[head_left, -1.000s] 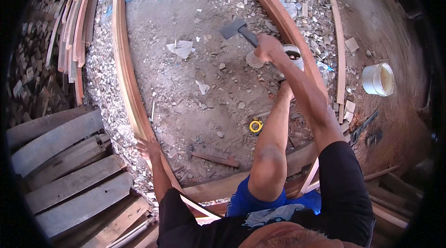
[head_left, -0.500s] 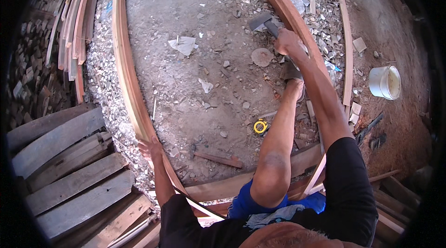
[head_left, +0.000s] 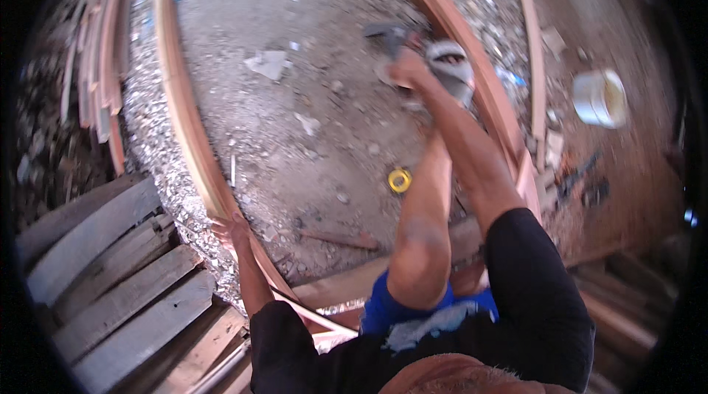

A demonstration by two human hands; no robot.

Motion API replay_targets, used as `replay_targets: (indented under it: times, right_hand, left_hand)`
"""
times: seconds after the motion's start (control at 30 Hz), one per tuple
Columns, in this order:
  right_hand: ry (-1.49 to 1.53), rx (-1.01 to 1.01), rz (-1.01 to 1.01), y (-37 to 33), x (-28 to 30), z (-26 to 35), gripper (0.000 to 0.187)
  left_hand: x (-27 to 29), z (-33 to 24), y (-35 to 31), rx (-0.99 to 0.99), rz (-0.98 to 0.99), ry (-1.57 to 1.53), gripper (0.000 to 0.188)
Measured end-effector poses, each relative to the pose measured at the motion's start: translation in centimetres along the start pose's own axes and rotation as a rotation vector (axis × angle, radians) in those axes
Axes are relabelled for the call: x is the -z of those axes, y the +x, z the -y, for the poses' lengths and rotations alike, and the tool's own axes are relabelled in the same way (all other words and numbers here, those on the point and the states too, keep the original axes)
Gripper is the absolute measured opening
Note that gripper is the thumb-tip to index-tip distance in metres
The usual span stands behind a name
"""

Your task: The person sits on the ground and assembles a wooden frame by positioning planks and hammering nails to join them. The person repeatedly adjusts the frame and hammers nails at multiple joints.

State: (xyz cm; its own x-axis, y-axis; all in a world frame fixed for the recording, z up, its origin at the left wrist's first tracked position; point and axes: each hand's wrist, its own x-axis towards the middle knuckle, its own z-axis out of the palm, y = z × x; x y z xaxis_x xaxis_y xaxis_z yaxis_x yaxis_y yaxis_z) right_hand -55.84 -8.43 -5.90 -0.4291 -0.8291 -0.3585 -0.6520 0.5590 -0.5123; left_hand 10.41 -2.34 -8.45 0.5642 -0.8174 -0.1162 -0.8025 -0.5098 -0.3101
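Note:
In my right hand [head_left: 409, 69] is a hammer [head_left: 383, 31] with a grey head, blurred by motion. It is over the dirt floor, just left of the long reddish right-hand timber [head_left: 483, 73]. Beside that hand a blurred pale and dark shape [head_left: 451, 66] lies near my foot; I cannot make out what it is. My left hand [head_left: 232, 230] grips the near part of the long left-hand timber [head_left: 183, 99], thumb on the inner side and fingers on the outer. A yellow tape measure [head_left: 399, 181] lies on the ground left of my bent leg.
Grey boards [head_left: 133, 305] are stacked at the lower left, with thin strips [head_left: 96, 62] beyond them. A crosswise timber [head_left: 335, 289] runs near my knee. A white bucket [head_left: 599, 99] stands at the right. Stone chips and a pale flat scrap [head_left: 268, 64] litter the ground.
My right hand and the hammer have moved left, away from the right-hand timber. The whole view has shifted a little. My left hand keeps its hold on the left-hand timber.

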Motion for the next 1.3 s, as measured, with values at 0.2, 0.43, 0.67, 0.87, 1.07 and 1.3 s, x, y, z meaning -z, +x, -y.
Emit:
replay_targets:
  times: [0.2,0.43,0.67,0.87,1.07,1.3]
  right_hand:
    - [0.352,0.402,-0.026,-17.7,3.7,-3.2,0.048]
    - [0.952,-0.270,-0.748,-47.2,15.9,-29.1,0.037]
    - [0.375,-0.938,-1.136,-75.8,7.0,-56.3,0.028]
    - [-0.015,-1.432,-0.850,-91.6,-8.8,-58.2,0.038]
    - [0.245,-1.138,-0.874,-82.7,-2.5,-49.2,0.027]
    - [0.008,-0.762,-0.547,-67.9,3.0,-47.3,0.025]
  left_hand:
    - [-1.6,3.1,1.5,-0.021,0.127,0.160,0.116]
    - [8.5,-9.0,1.4,-0.193,0.188,0.023,0.103]
    - [23.8,-37.8,-24.8,-1.478,0.117,-0.331,0.068]
    - [19.7,-43.5,-49.0,-1.436,0.527,-0.385,0.073]
    - [8.9,-40.7,-57.2,-1.510,0.564,-0.717,0.099]
    - [6.1,-40.8,-59.9,-1.375,0.433,-0.724,0.080]
